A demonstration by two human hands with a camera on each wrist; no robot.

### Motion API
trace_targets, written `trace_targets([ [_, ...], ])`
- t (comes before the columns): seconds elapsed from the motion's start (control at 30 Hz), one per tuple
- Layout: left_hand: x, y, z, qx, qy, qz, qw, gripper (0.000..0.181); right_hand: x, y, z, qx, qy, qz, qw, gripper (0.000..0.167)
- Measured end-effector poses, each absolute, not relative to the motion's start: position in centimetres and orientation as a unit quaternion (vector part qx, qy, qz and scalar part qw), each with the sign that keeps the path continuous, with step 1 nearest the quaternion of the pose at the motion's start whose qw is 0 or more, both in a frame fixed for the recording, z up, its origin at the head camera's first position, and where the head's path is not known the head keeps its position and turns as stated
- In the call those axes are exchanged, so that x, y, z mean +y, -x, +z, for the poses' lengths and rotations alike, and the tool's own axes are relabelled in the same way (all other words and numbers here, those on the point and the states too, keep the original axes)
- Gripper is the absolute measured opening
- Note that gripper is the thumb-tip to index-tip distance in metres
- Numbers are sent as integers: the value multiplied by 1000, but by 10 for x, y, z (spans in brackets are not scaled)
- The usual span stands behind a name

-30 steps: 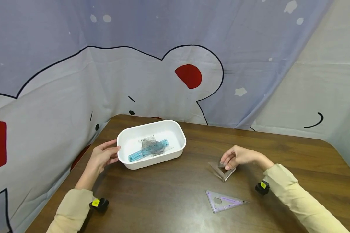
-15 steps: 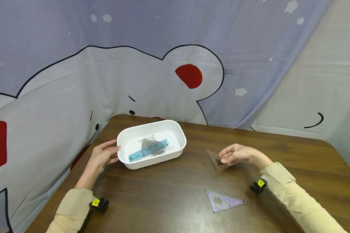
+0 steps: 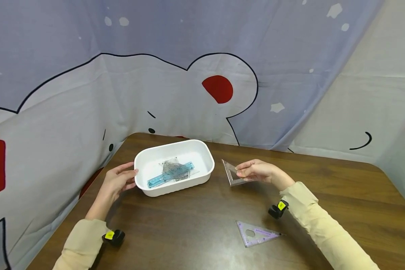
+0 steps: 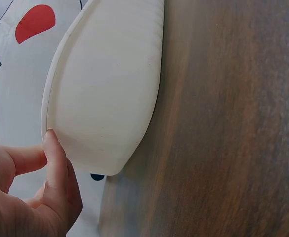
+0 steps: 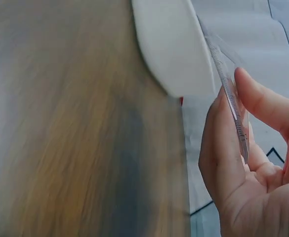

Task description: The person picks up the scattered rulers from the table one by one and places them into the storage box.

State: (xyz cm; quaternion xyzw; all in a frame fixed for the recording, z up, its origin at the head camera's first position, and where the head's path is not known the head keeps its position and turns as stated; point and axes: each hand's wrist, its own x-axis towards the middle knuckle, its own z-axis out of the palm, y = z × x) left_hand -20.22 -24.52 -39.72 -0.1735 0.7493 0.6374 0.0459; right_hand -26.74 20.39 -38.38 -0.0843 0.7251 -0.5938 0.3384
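Observation:
My left hand (image 3: 119, 180) holds the left end of a white plastic basin (image 3: 206, 179), with thumb and fingers at its rim. In the left wrist view, a fingertip (image 4: 51, 136) touches the basin's outer wall. My right hand (image 3: 261, 173) pinches a clear triangle ruler (image 3: 232, 181) between thumb and fingers, tilted above the table, just right of the basin. Graduation marks show along the edge of the triangle ruler (image 5: 218, 61) in the right wrist view. Inside the basin lie a blue ruler (image 3: 156, 180) and a heap of clear drawing pieces (image 3: 173, 167), overlapping.
Another clear triangle ruler (image 3: 258, 235) with purple markings lies flat on the brown wooden table (image 3: 182, 232), nearer than the right hand. A printed cloth (image 3: 175, 97) hangs behind the table's far edge and along its left side.
The right hand has lifted the clear triangle ruler off the table and carried it left, towards the basin. The left hand has stayed at the basin's left end.

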Motion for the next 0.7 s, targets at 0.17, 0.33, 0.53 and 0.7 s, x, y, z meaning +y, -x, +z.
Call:
trace_targets([
  [0.17,-245,202,-397,753,176,633,47,62,188,272,-378,710,81,-617,330,52],
  [0.33,-246,202,-397,752,174,634,47,63,174,272,-369,692,78,-640,324,55],
  [0.53,-246,203,-398,752,174,634,44,62,154,270,-358,695,76,-640,320,56],
  [0.7,-244,203,-398,753,174,633,44,62,138,270,-353,703,67,-632,319,54],
])
